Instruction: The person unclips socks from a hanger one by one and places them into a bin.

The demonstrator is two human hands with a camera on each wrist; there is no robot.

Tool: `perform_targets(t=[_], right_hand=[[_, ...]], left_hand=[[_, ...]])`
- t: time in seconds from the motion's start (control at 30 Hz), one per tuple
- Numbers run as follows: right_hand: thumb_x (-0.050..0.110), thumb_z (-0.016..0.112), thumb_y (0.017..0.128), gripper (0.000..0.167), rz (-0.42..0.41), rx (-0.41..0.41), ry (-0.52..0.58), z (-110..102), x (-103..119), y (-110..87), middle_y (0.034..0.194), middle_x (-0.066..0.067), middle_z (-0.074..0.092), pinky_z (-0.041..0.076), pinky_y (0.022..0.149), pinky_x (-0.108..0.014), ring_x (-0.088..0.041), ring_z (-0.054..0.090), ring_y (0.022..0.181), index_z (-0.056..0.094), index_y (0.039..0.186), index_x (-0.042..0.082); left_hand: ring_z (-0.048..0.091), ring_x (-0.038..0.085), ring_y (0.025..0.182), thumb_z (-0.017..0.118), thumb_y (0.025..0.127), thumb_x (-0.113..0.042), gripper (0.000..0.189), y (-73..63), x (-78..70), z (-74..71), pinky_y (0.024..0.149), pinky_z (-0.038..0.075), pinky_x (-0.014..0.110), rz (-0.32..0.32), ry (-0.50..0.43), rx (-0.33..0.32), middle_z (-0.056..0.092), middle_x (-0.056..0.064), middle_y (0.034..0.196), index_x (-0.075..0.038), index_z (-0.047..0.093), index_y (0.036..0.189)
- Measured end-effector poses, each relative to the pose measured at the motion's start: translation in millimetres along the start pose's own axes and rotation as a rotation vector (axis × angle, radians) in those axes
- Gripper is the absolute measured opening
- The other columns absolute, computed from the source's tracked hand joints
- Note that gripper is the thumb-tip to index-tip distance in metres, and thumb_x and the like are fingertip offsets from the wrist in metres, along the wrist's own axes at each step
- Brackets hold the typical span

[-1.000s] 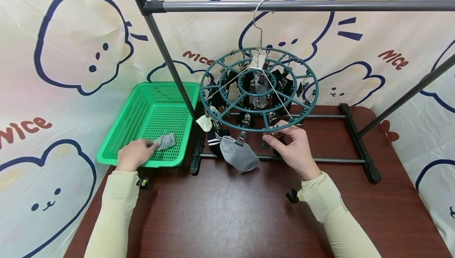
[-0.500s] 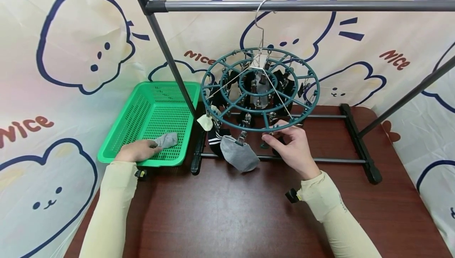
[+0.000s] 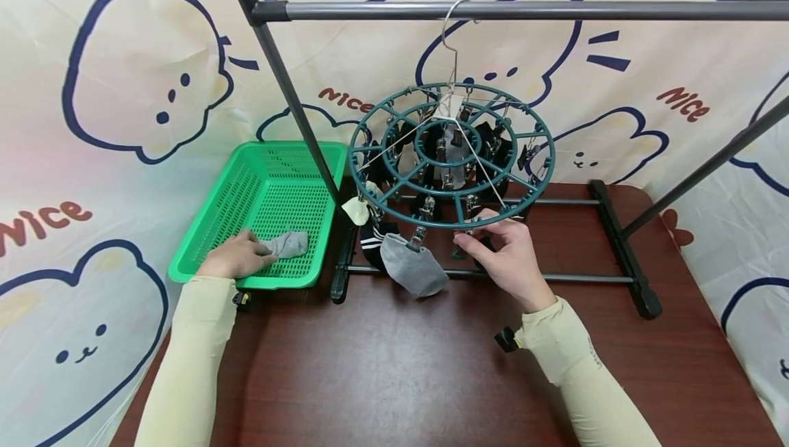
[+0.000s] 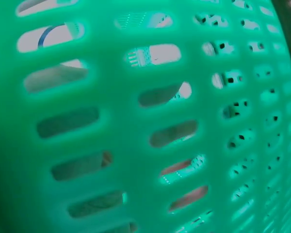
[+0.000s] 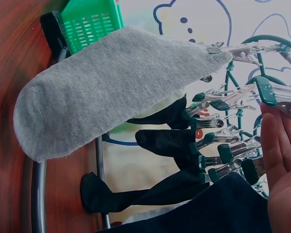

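Observation:
My left hand (image 3: 234,257) lies inside the green basket (image 3: 179,265), its fingers touching the left end of a small grey sock (image 3: 290,244). Whether they pinch the cloth cannot be made out; the basket's wall hides most of the hand in the left wrist view. Under the front rim of a round teal clip hanger (image 3: 425,222), my right hand (image 3: 511,255) pinches a metal clip with green tips (image 5: 266,91), with no sock in that clip. Just left of it hangs a grey sock (image 5: 87,92) from another clip.
Several dark socks (image 5: 160,145) and a pale one (image 3: 355,212) hang from the other clips. The hanger hooks over the grey bar (image 3: 370,11) of a rack. One rack leg (image 3: 290,91) stands between basket and hanger, on the brown table (image 3: 382,378).
My left hand has shifted slightly left and its fingers have spread at the end of the sock in the basket. The right hand stays at the clip.

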State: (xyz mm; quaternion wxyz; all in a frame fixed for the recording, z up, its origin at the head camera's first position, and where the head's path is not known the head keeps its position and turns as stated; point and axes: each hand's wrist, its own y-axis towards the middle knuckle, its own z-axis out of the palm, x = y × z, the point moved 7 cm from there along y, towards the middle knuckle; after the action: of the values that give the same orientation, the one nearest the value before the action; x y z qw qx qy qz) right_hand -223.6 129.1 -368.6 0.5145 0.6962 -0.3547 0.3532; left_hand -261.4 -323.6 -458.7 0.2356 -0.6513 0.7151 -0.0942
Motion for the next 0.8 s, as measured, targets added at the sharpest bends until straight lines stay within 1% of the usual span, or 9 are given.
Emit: perform_targets(t=[0.07, 0.13, 0.27, 0.33, 0.4, 0.5, 0.6, 0.67, 0.8], right_hand=[[-0.003, 0.074, 0.092, 0.008, -0.001, 0.001, -0.001, -0.1, 0.2, 0.1, 0.083, -0.005, 0.064, 0.051, 0.07, -0.025, -0.015, 0.06, 0.067, 0.077, 0.1, -0.002], [-0.003, 0.074, 0.092, 0.008, -0.001, 0.005, 0.001, 0.2, 0.2, -0.1, 0.083, -0.005, 0.064, 0.051, 0.069, -0.026, -0.017, 0.061, 0.065, 0.077, 0.1, -0.001], [-0.002, 0.074, 0.093, 0.009, 0.0, 0.01, 0.005, 0.6, 0.0, -0.4, 0.085, -0.003, 0.065, 0.052, 0.066, -0.027, -0.017, 0.062, 0.063, 0.077, 0.099, 0.003], [-0.002, 0.074, 0.093, 0.009, 0.0, 0.011, 0.006, 0.5, -0.1, -0.5, 0.085, -0.001, 0.066, 0.052, 0.066, -0.028, -0.016, 0.061, 0.063, 0.077, 0.099, 0.003], [-0.002, 0.074, 0.093, 0.009, -0.001, 0.013, 0.006, 0.7, 0.1, -0.3, 0.084, 0.0, 0.065, 0.051, 0.067, -0.027, -0.016, 0.061, 0.065, 0.078, 0.099, 0.003], [-0.002, 0.074, 0.093, 0.007, 0.009, 0.016, 0.011, 1.0, -0.3, -0.5, 0.082, -0.001, 0.064, 0.051, 0.068, -0.026, -0.018, 0.06, 0.066, 0.077, 0.098, 0.001], [0.0, 0.074, 0.094, 0.008, 0.037, 0.015, 0.001, 0.9, -0.8, -2.0, 0.086, -0.002, 0.068, 0.053, 0.071, -0.025, -0.016, 0.064, 0.07, 0.077, 0.1, -0.001], [0.002, 0.075, 0.093, 0.011, 0.051, 0.009, -0.04, -0.3, 0.5, -3.9, 0.091, -0.003, 0.073, 0.055, 0.074, -0.023, -0.011, 0.067, 0.079, 0.078, 0.103, 0.0], [0.0, 0.081, 0.087, 0.019, 0.009, -0.025, -0.171, -7.2, 9.6, -8.8, 0.1, -0.006, 0.078, 0.054, 0.08, -0.018, -0.003, 0.067, 0.097, 0.08, 0.105, 0.006]], left_hand=[[0.045, 0.05, 0.124, 0.056, 0.105, -0.04, 0.052, 1.0, 0.4, -1.3, 0.093, 0.047, 0.063, -0.003, 0.0, -0.032, 0.043, 0.029, 0.143, 0.004, 0.067, 0.131], [0.043, 0.05, 0.126, 0.057, 0.104, -0.04, 0.054, 1.5, -0.8, -1.6, 0.095, 0.047, 0.064, -0.005, 0.003, -0.042, 0.045, 0.027, 0.142, 0.006, 0.067, 0.129], [0.041, 0.057, 0.135, 0.053, 0.105, -0.043, 0.058, 2.8, -3.8, 1.1, 0.1, 0.044, 0.068, 0.007, 0.025, -0.002, 0.044, 0.031, 0.148, 0.005, 0.063, 0.136], [0.04, 0.059, 0.137, 0.051, 0.106, -0.044, 0.059, 3.0, -4.8, 2.5, 0.101, 0.043, 0.07, 0.008, 0.031, 0.022, 0.043, 0.033, 0.15, 0.004, 0.061, 0.139], [0.043, 0.059, 0.136, 0.049, 0.107, -0.044, 0.06, 3.0, -4.9, 3.2, 0.101, 0.044, 0.069, 0.005, 0.028, 0.037, 0.043, 0.035, 0.15, 0.004, 0.06, 0.141], [0.042, 0.058, 0.137, 0.048, 0.107, -0.046, 0.062, 3.9, -4.4, 2.5, 0.101, 0.044, 0.069, 0.002, 0.025, 0.037, 0.043, 0.035, 0.151, 0.005, 0.057, 0.143], [0.041, 0.058, 0.138, 0.047, 0.108, -0.046, 0.064, 4.2, -4.7, 0.8, 0.102, 0.043, 0.07, 0.0, 0.014, 0.02, 0.044, 0.035, 0.152, 0.004, 0.054, 0.146], [0.042, 0.059, 0.138, 0.047, 0.108, -0.045, 0.063, 3.4, -5.1, -1.4, 0.101, 0.043, 0.071, -0.005, 0.004, -0.008, 0.045, 0.034, 0.152, 0.004, 0.052, 0.148], [0.041, 0.058, 0.138, 0.049, 0.107, -0.044, 0.062, -0.8, -8.6, -8.2, 0.1, 0.043, 0.073, -0.014, -0.017, -0.09, 0.047, 0.033, 0.152, 0.001, 0.051, 0.15]])
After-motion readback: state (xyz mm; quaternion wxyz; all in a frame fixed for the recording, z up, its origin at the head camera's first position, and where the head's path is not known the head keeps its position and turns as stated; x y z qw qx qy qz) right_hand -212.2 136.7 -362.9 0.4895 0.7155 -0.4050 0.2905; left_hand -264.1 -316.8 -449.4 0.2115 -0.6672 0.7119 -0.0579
